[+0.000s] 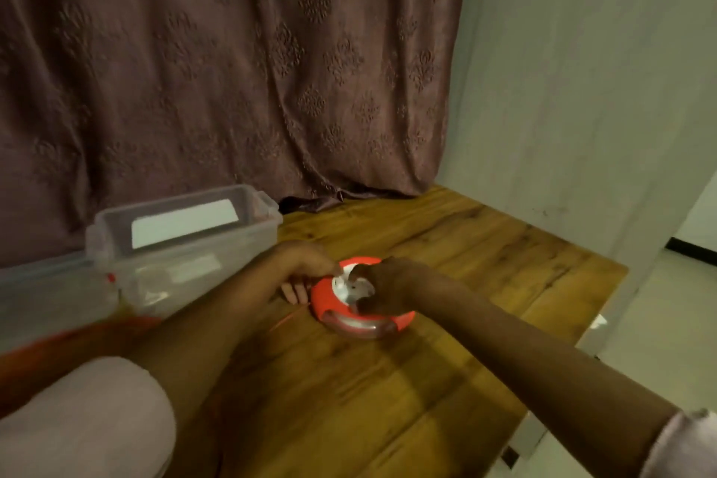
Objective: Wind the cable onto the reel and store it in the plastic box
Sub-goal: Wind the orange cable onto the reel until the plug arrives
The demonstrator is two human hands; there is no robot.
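A round orange reel (329, 303) with a white centre and a clear handle lies flat on the wooden table (426, 244). My right hand (384, 283) grips the reel's white centre from above, fingers curled over it. My left hand (302, 268) holds the reel's left rim, fingertips showing under its edge. A thin orange cable (287, 318) runs out from the reel's left side toward the lower left. The clear plastic box (182, 244) stands open at the left, just beyond my left hand.
A patterned purple curtain (232, 70) hangs behind the table. A white wall (582, 89) stands on the right, and the table's right edge drops to a pale floor (659, 341). A blurred orange mass lies at the lower left by my sleeve.
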